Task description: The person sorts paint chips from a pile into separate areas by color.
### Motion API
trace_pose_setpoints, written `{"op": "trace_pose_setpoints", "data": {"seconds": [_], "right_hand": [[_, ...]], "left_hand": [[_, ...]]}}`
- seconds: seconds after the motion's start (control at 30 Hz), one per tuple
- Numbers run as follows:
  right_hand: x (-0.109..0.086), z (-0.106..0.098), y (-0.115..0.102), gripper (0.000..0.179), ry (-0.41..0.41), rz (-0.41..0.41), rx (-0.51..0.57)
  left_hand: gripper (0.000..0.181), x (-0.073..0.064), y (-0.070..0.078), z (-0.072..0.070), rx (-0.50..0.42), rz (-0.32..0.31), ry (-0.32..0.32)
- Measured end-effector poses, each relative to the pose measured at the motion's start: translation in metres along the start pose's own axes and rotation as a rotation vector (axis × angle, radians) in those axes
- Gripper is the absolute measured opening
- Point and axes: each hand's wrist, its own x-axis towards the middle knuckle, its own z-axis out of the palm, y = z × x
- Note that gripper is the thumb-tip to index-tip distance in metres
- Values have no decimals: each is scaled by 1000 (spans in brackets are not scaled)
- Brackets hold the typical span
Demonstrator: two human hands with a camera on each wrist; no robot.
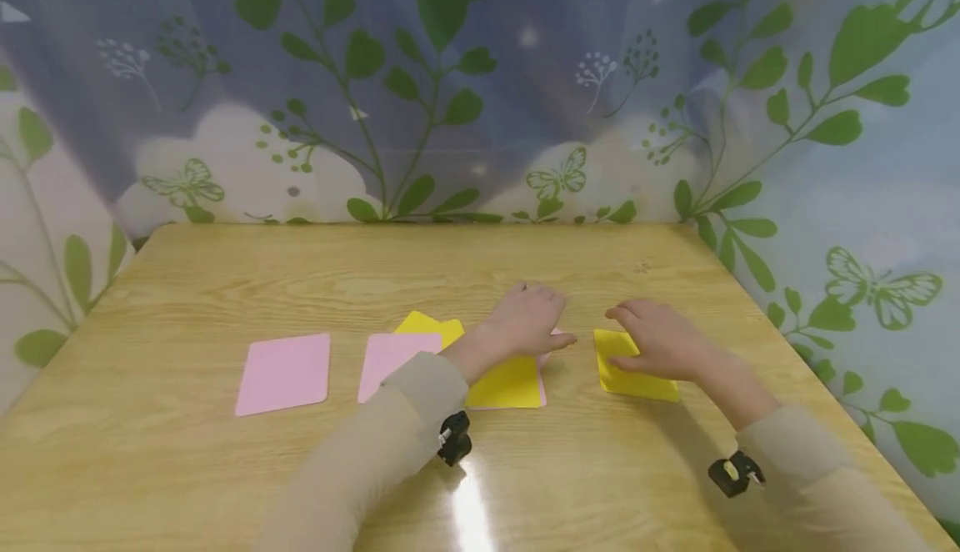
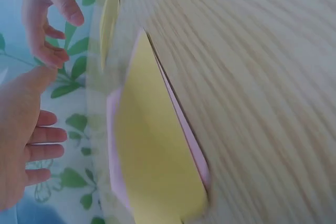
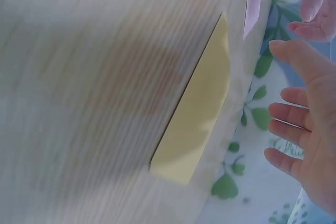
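Note:
In the head view, my left hand (image 1: 528, 318) hovers over a yellow square card (image 1: 510, 385) lying on pink ones, its fingers loosely extended and holding nothing. The left wrist view shows that yellow card (image 2: 152, 129) with pink edges showing around it, and the hand apart from it. Above a single yellow square card (image 1: 637, 383) on the right is my right hand (image 1: 663, 339), covering part of it in the head view. From the right wrist, a gap shows between this hand (image 3: 315, 124) and the card (image 3: 194, 114); the fingers are relaxed, with nothing between them.
A pink square card (image 1: 285, 373) lies at the left of the wooden table (image 1: 225, 285). Nearer the middle, another pink card (image 1: 397, 360) overlaps yellow ones (image 1: 427, 324), partly hidden by my left forearm. Leaf-patterned curtains (image 1: 465, 118) hang behind the table and along its sides.

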Motion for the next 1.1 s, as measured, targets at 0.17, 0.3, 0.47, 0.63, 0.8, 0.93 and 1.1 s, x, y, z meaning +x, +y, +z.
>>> {"op": "trace_pose_setpoints", "data": {"seconds": [0.17, 0.3, 0.47, 0.63, 0.8, 0.93, 1.1], "right_hand": [[16, 4, -14, 59, 3, -42, -3], [26, 4, -26, 60, 3, -67, -12], [43, 2, -43, 61, 22, -95, -4], [62, 0, -61, 61, 53, -110, 20], [76, 0, -79, 62, 39, -96, 37], [87, 1, -92, 66, 6, -84, 25], [101, 4, -106, 70, -15, -100, 23]], "left_hand": [[57, -21, -23, 6, 5, 0, 13], [55, -36, -36, 12, 6, -1, 20], [62, -59, -53, 12, 17, -9, 8], [67, -83, -73, 11, 1, -26, 16], [69, -106, -89, 13, -10, -29, 59], [70, -123, -98, 16, 4, -24, 90], [71, -140, -108, 18, 33, -32, 87]]}}
